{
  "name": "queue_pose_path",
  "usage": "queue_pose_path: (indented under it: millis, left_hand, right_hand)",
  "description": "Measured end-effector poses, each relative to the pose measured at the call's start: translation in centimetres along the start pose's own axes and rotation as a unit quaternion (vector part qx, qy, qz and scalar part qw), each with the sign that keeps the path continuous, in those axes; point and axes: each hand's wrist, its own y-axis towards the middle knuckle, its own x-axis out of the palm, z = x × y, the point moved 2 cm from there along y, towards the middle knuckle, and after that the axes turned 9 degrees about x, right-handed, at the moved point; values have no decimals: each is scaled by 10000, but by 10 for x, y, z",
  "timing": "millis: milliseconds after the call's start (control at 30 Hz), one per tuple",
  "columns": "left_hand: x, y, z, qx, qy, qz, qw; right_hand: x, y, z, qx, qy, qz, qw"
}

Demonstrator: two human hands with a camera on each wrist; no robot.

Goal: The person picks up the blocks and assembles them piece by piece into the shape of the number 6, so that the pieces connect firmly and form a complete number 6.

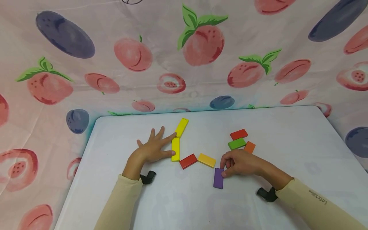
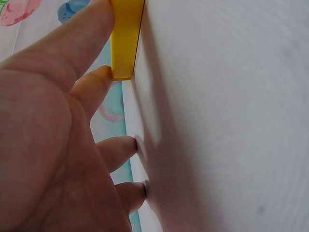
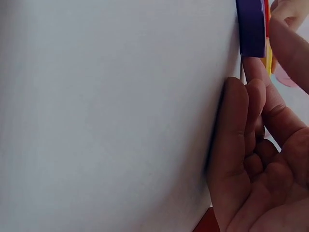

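Note:
My left hand (image 1: 152, 149) has its fingers spread on the table, thumb on the near yellow block (image 1: 175, 152) and index fingertip by the joint with the far yellow block (image 1: 182, 125). In the left wrist view, a yellow block (image 2: 126, 41) stands beside the thumb and index finger. My right hand (image 1: 242, 163) pinches a flat purple block (image 1: 218, 179) by its far right corner, thumb on the side and index finger at the far end. In the right wrist view, the purple block (image 3: 252, 29) appears by the fingertips, other fingers curled.
A red block (image 1: 188, 161) and an orange-yellow block (image 1: 206, 160) lie end to end between the hands. Beyond my right hand lie another red block (image 1: 239, 134), a green block (image 1: 237, 144) and an orange block (image 1: 249, 147). A fruit-patterned cloth (image 1: 172, 64) rises behind the white table (image 1: 178, 204).

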Motion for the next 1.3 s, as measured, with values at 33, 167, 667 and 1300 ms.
queue_pose_path:
  millis: [33,167,667,1300]
  left_hand:
    - [0,0,0,7,4,1,10000]
    - [0,0,0,19,12,3,10000]
    - [-1,0,0,32,31,-8,10000]
    - [0,0,1,-10,46,-29,10000]
  right_hand:
    - [0,0,0,39,3,4,10000]
    - [0,1,0,-4,-38,46,10000]
    - [0,-1,-3,-11,12,72,10000]
    - [2,0,-3,44,-23,91,9999]
